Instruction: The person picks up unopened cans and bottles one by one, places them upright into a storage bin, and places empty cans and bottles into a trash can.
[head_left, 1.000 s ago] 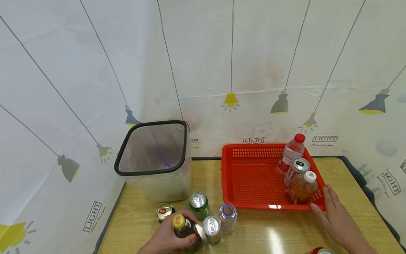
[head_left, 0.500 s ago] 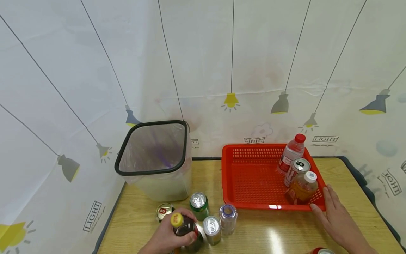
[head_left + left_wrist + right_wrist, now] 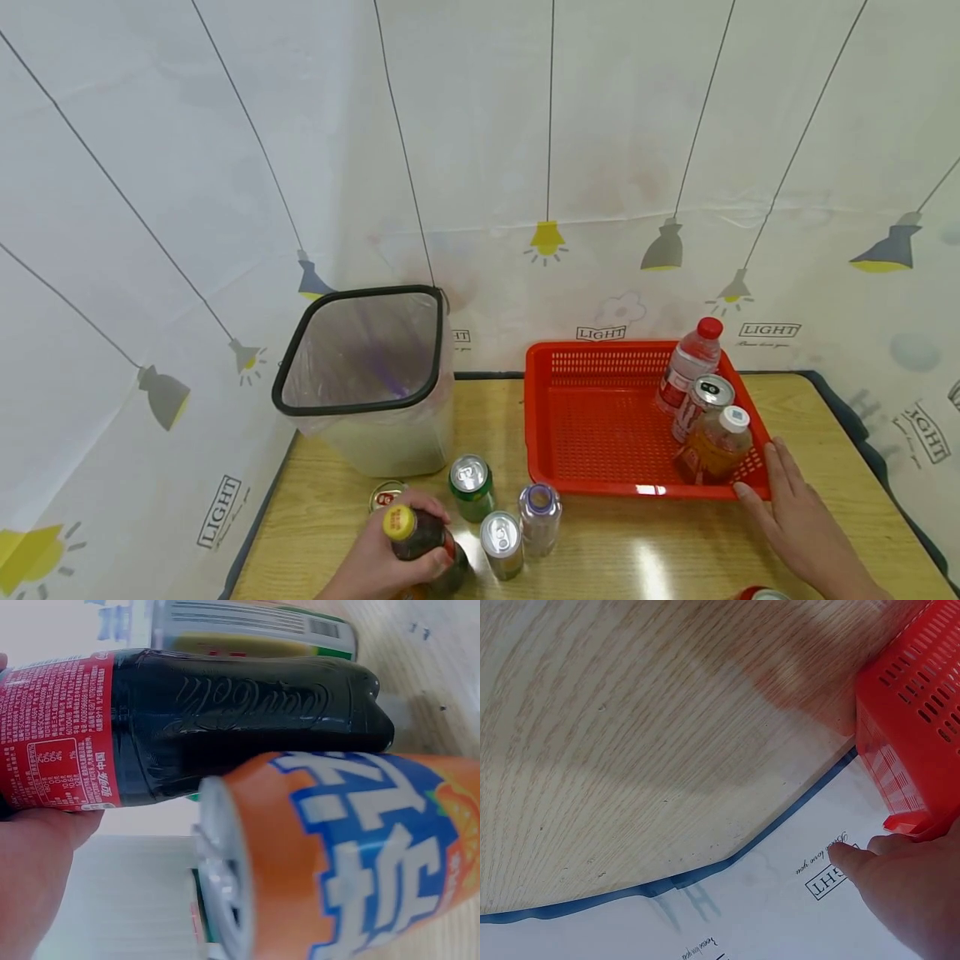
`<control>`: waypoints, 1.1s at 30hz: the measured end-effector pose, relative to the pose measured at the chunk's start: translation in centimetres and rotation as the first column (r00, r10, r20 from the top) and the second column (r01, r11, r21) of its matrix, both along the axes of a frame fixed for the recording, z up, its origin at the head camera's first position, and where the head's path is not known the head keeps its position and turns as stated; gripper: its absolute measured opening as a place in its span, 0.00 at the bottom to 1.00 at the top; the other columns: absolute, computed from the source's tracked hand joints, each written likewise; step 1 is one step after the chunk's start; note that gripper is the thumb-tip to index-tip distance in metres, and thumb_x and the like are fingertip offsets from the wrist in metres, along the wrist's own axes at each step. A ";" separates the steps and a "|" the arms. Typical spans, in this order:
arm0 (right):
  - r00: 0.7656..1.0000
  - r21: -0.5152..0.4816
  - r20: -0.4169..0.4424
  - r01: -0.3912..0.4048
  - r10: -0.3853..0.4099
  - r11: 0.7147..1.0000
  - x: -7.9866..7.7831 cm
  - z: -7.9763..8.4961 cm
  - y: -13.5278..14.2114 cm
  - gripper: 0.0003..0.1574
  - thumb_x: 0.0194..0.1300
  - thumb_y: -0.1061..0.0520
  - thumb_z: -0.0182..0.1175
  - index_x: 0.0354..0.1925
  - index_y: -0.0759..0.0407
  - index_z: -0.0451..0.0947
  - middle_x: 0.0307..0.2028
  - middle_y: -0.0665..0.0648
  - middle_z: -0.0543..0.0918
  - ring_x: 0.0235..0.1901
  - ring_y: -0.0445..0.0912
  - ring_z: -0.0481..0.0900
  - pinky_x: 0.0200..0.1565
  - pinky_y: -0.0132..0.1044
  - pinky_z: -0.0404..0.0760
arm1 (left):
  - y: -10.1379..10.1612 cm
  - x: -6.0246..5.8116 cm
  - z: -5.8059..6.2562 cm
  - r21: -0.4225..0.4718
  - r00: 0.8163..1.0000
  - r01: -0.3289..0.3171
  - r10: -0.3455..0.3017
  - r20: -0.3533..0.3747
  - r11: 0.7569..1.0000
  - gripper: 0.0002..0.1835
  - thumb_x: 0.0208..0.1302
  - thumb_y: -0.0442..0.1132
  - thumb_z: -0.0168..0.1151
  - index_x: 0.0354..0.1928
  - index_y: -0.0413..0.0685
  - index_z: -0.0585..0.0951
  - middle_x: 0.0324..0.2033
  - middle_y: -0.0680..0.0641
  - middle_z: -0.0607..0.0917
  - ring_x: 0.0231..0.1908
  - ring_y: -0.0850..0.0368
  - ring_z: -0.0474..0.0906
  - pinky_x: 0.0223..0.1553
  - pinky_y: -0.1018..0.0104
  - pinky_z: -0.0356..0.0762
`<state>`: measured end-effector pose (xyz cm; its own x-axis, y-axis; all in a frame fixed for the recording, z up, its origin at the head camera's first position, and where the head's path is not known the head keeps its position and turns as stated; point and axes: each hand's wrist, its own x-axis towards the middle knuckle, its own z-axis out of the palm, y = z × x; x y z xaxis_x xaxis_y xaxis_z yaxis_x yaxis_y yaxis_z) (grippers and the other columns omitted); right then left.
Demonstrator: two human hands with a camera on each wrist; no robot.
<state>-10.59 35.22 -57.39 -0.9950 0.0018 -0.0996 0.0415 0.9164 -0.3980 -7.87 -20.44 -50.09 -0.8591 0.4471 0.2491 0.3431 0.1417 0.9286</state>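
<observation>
A person's left hand (image 3: pixel 390 557) grips a dark cola bottle (image 3: pixel 225 720) over a wooden bench (image 3: pixel 600 567), fingers and thumb curled round it. The bottle lies inside that grasp, yellow cap (image 3: pixel 399 522) uppermost, its long axis tilted so that the base runs off to the right of the fingers; whether the base touches the bench cannot be told. The right hand (image 3: pixel 806 525), well apart from it, rests with uncurled fingers at the near right corner of a red basket (image 3: pixel 592 487), which sits beyond and to the right of the left fingers. A lined bin (image 3: pixel 397 446) stands directly beyond those fingers, a green can (image 3: pixel 471 487) and a silver can (image 3: pixel 501 546) just to their right. Raised script on the bottle reads as Coca-Cola; the red label's Chinese print is mostly too fine to make out. Near the left thumb, an orange can (image 3: pixel 360 847) shows large white characters on blue beside pictured fruit. On the backdrop (image 3: pixel 480 125) beyond both hands, "LIGHT" repeats, with small script ending "love you."
</observation>
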 end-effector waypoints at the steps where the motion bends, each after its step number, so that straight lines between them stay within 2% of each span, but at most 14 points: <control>1: 1.000 -0.002 0.001 0.000 0.000 1.000 0.0 0.0 0.0 0.63 0.79 0.31 0.44 0.78 0.74 0.25 0.76 0.83 0.33 0.66 0.85 0.52 0.56 0.81 0.59 | -0.1 0.0 0.3 0.002 1.000 0.004 -0.004 0.001 1.000 0.21 0.57 0.29 0.74 0.51 0.51 0.80 0.46 0.45 0.85 0.47 0.53 0.82 0.51 0.66 0.80; 5: 1.000 -0.005 0.009 0.006 -0.006 1.000 0.0 0.0 0.0 0.63 0.79 0.31 0.44 0.78 0.74 0.24 0.76 0.83 0.32 0.66 0.84 0.51 0.57 0.82 0.58 | -0.4 0.3 1.6 0.005 1.000 0.013 -0.013 0.001 1.000 0.21 0.59 0.28 0.73 0.52 0.49 0.80 0.47 0.43 0.85 0.46 0.52 0.82 0.51 0.65 0.81; 10: 1.000 -0.007 0.011 0.015 -0.015 1.000 0.1 -0.1 0.1 0.64 0.79 0.31 0.44 0.78 0.74 0.24 0.76 0.83 0.32 0.67 0.84 0.49 0.57 0.82 0.58 | -0.4 0.7 3.8 -0.014 1.000 0.000 0.000 0.004 1.000 0.21 0.59 0.28 0.74 0.51 0.52 0.80 0.46 0.46 0.86 0.47 0.52 0.83 0.50 0.64 0.82; 17: 1.000 -0.003 0.000 0.010 -0.010 1.000 0.2 -0.2 0.1 0.63 0.79 0.31 0.43 0.78 0.75 0.25 0.76 0.83 0.33 0.67 0.83 0.49 0.57 0.81 0.58 | 0.1 0.9 7.3 0.100 0.992 0.085 -0.075 -0.104 0.991 0.24 0.55 0.19 0.70 0.52 0.43 0.77 0.46 0.39 0.84 0.46 0.48 0.84 0.52 0.63 0.83; 21: 1.000 -0.002 0.004 0.010 -0.010 1.000 0.2 -0.3 0.1 0.64 0.79 0.30 0.43 0.78 0.74 0.24 0.76 0.83 0.33 0.67 0.84 0.50 0.57 0.81 0.59 | 0.7 1.0 9.7 0.125 0.989 0.094 -0.078 -0.129 0.988 0.25 0.54 0.18 0.69 0.52 0.43 0.77 0.47 0.41 0.84 0.48 0.50 0.83 0.53 0.63 0.83; 25: 1.000 -0.007 0.009 0.008 -0.008 1.000 0.1 -0.2 0.1 0.64 0.79 0.30 0.43 0.78 0.73 0.24 0.76 0.83 0.33 0.67 0.84 0.50 0.58 0.81 0.59 | 1.7 0.7 11.5 0.166 0.977 0.107 -0.073 -0.200 0.980 0.26 0.51 0.15 0.69 0.51 0.40 0.76 0.47 0.40 0.84 0.48 0.50 0.83 0.51 0.62 0.84; 28: 1.000 -0.016 0.010 0.004 -0.004 1.000 0.1 -0.1 0.0 0.64 0.79 0.30 0.43 0.78 0.73 0.24 0.76 0.83 0.33 0.66 0.84 0.50 0.57 0.81 0.59 | 2.7 0.4 12.7 0.169 0.972 0.089 -0.048 -0.230 0.982 0.26 0.51 0.15 0.69 0.52 0.40 0.76 0.47 0.40 0.84 0.48 0.50 0.83 0.51 0.61 0.85; 33: 1.000 -0.022 0.011 0.003 -0.003 1.000 0.1 0.0 0.0 0.64 0.79 0.30 0.43 0.79 0.72 0.23 0.76 0.83 0.33 0.66 0.84 0.50 0.57 0.81 0.59 | 5.2 -0.9 14.1 0.173 0.958 0.088 -0.036 -0.283 0.981 0.25 0.52 0.19 0.71 0.51 0.41 0.77 0.46 0.40 0.85 0.47 0.49 0.83 0.48 0.58 0.86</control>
<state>-10.45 35.25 -57.40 -0.9939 0.0026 -0.1107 0.0489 0.9072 -0.4178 -8.75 -15.27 -35.98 -0.7165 0.4218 0.5556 0.5932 -0.0506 0.8034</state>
